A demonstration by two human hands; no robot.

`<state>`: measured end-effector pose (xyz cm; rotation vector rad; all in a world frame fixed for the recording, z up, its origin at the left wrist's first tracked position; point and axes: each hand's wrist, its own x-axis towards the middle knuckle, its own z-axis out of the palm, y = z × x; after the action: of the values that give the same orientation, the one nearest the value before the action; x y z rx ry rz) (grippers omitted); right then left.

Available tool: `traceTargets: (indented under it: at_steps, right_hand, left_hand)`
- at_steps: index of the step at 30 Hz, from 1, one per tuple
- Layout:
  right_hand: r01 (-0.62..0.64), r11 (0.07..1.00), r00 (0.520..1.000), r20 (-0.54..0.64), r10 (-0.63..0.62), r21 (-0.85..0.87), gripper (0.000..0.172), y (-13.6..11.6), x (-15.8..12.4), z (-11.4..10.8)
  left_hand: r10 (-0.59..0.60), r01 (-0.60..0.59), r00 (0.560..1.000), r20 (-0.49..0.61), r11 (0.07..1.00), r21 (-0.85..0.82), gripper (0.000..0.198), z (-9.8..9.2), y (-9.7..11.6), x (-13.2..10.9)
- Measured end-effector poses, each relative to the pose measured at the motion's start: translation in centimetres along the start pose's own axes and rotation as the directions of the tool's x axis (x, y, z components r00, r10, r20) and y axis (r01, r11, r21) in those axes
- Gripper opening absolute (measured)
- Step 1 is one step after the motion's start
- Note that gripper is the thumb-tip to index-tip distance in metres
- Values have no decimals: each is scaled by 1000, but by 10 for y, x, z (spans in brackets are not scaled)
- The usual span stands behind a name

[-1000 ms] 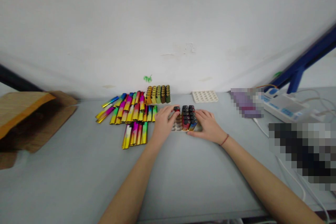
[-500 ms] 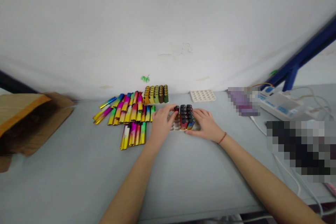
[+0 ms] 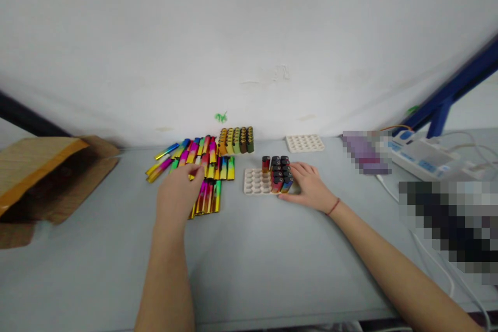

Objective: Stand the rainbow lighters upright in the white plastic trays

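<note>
Risking a topple: our right hand (image 3: pixel 309 188) lies spread against upright lighters (image 3: pixel 277 174) in the white tray (image 3: pixel 254 182); our left hand (image 3: pixel 178 198) curls over loose rainbow lighters (image 3: pixel 210 197), any pinch hidden.

One left hand (image 3: pixel 179 198), one right hand (image 3: pixel 309 189), two white trays (image 3: pixel 254 181) (image 3: pixel 304 143) (lighters (image 3: pixel 235 141): too many).

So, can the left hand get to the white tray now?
Probably yes: only flat lighters lie between the left hand and the white tray, and the right hand rests at its other side.
</note>
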<state>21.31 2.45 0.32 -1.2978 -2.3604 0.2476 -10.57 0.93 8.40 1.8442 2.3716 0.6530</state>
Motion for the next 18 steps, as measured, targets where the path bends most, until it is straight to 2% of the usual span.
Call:
traceTargets:
  at_steps: [2, 4, 7, 10, 14, 18]
  right_hand:
    - [1, 1000, 1000, -2, -1, 3, 70, 0, 0, 0]
    - [0, 1000, 1000, -3, 0, 4, 70, 0, -1, 0]
    - [-1, 1000, 1000, -5, 1, 4, 72, 1, -1, 0]
    - [-2, 1000, 1000, 0, 2, 1, 72, 1, -1, 0]
    - [-3, 1000, 1000, 1, 3, -6, 71, 1, -1, 0]
    - [7, 1000, 1000, -10, -7, -2, 71, 1, -1, 0]
  left_hand:
    - [-39, 33, 992, 122, 998, 56, 24, -3, -10, 1]
    - [-26, 11, 981, 191, 997, 80, 26, 2, -12, -1]
    - [-15, -13, 984, 179, 988, 155, 29, 14, -4, -8]
    - [-6, -32, 988, 156, 970, 241, 23, 22, 8, -18]
    - [38, -93, 979, 199, 956, 278, 23, 24, 19, -27]
    - [1, -100, 957, 289, 940, 327, 25, 23, 27, -29]
